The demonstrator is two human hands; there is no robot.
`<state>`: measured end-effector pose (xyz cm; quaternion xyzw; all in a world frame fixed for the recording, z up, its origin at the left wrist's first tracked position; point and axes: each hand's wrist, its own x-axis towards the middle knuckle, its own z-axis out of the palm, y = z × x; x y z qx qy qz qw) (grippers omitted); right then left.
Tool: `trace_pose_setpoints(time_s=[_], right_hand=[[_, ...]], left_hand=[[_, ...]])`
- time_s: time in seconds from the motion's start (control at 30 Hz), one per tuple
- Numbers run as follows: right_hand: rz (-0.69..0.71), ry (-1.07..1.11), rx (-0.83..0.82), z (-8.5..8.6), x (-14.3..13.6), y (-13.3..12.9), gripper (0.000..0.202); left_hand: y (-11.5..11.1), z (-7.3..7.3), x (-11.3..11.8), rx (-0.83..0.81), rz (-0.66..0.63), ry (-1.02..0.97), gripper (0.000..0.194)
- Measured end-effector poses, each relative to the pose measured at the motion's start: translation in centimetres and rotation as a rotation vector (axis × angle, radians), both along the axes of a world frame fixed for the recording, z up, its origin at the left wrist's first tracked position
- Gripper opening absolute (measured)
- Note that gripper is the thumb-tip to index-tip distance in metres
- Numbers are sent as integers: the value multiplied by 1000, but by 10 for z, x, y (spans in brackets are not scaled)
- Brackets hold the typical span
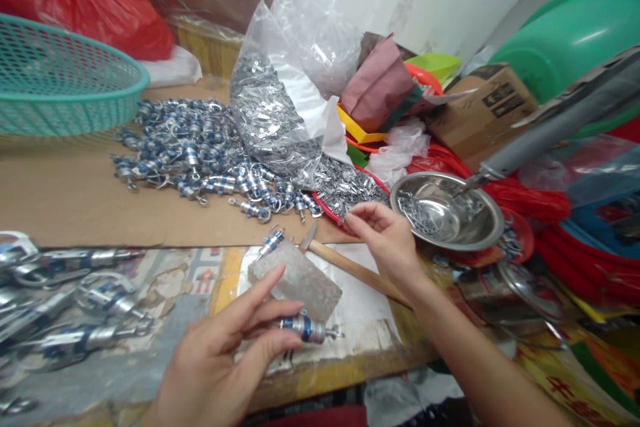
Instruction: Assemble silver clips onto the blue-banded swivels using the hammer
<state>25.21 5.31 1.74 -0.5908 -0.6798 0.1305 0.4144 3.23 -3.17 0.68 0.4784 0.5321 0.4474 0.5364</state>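
My left hand (220,360) is closed, thumb and fingers gripping a silver-and-blue metal fitting (311,328) with a small eye at its right end. It is held just in front of a grey stone block (313,283). My right hand (385,240) is pinched at the edge of a red tray (325,208) heaped with small metal clips (350,187). Whatever sits between those fingertips is too small to make out. Below the right hand lies a hammer (350,267) with a wooden handle. One more fitting (271,241) rests behind the block.
A pile of similar fittings (185,147) covers part of the cardboard (75,207); more fittings (75,333) lie at left. A plastic bag of clips (270,113) leans behind the tray. At right stands a steel bowl (483,230) holding metal pins, with a grey bar above it.
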Motion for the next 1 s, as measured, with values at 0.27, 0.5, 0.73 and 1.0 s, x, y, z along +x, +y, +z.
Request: trace_pose_setpoints(time_s=[0.27,0.5,0.73,1.0], right_hand=[[498,322,199,14,-66,-76,17],[474,610,20,3,-63,-75,19],[489,459,83,3,-58,-86,24],[610,-309,482,8,-40,-87,18]], left_hand=[[2,-3,-3,133,-57,57,52],[4,2,-9,308,-90,157,36],[5,13,-3,154,-35,94,24],[9,12,-12,283,-40,203,14]])
